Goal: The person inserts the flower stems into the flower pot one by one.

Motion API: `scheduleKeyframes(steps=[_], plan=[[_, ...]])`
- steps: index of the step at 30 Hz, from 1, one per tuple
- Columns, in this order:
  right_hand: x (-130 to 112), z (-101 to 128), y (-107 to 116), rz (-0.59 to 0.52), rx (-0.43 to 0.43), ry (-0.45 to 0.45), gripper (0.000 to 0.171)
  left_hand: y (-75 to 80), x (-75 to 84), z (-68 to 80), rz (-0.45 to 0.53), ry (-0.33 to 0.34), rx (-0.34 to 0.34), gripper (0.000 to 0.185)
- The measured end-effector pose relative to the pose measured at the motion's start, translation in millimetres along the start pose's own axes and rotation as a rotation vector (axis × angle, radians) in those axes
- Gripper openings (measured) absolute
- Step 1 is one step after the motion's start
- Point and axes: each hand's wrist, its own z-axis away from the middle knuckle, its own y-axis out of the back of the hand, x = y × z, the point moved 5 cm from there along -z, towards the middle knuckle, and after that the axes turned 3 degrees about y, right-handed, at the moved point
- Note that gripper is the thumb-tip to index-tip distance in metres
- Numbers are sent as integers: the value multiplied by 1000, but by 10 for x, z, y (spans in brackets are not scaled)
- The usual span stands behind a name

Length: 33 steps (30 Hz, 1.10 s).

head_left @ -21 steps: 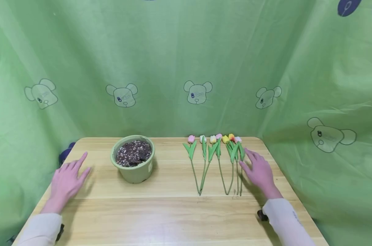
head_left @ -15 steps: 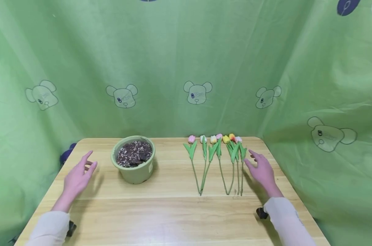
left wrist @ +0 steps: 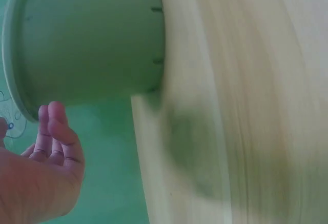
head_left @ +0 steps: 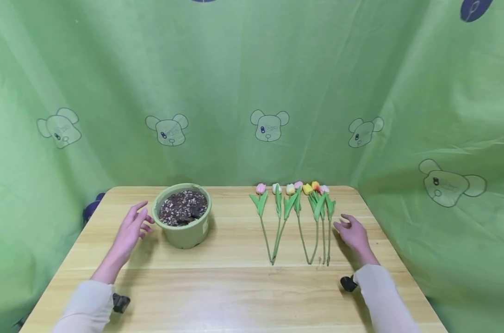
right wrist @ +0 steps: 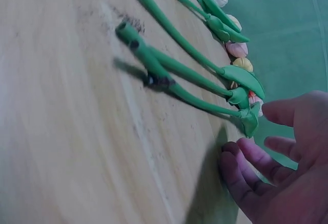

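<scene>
A round green flower pot [head_left: 187,236] with dark, speckled soil [head_left: 183,208] stands at the left of the table. Just left of its rim is my left hand [head_left: 131,229], fingers loosely bent and holding nothing; the left wrist view has the fingertips near the pot's wall [left wrist: 92,44]. Several artificial tulips [head_left: 291,203], pink, white, yellow and orange-red, lie right of centre with their blooms toward the back edge. My right hand [head_left: 355,235] hovers beside the rightmost stem, fingers loosely curled around nothing. In the right wrist view, its fingertips are near a green leaf [right wrist: 250,119].
The wooden table [head_left: 218,296] has rounded back corners. A green curtain [head_left: 218,92] with mouse-head prints encloses its back and sides. A dark blue object [head_left: 91,208] shows beyond the left edge. Dark soil crumbs [right wrist: 133,23] lie by the stem ends.
My left hand has moved right, from the table's left side to beside the pot. My right hand has shifted slightly right and down, its fingers more bent. Pot and tulips stay put.
</scene>
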Motion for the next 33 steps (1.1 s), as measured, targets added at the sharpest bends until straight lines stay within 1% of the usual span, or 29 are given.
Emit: scheduleKeyframes(steps=[2, 5, 9, 11, 16, 20, 26, 33], plan=[[7, -8, -20, -39, -9, -26, 69, -46, 19, 3, 38, 16, -6, 65], [3, 0, -50, -81, -14, -55, 68, -111, 40, 11, 63, 33, -3, 65], [-25, -1, -95, -140, -12, -65, 70, -173, 59, 14, 75, 52, 4, 62], [-40, -9, -120, -164, -13, -56, 73, -187, 61, 12, 89, 59, 11, 61], [-54, -34, -169, -163, -12, -34, 72, -201, 38, 0, 140, 73, 17, 60], [-38, -48, -193, -167, -18, -37, 69, -224, 51, 0, 155, 63, 16, 58], [-38, -60, -214, -145, -6, -13, 66, -246, 73, 10, 164, 41, 31, 58], [-3, -106, -236, -123, 10, -11, 59, -284, 53, 22, 201, 10, 103, 54]])
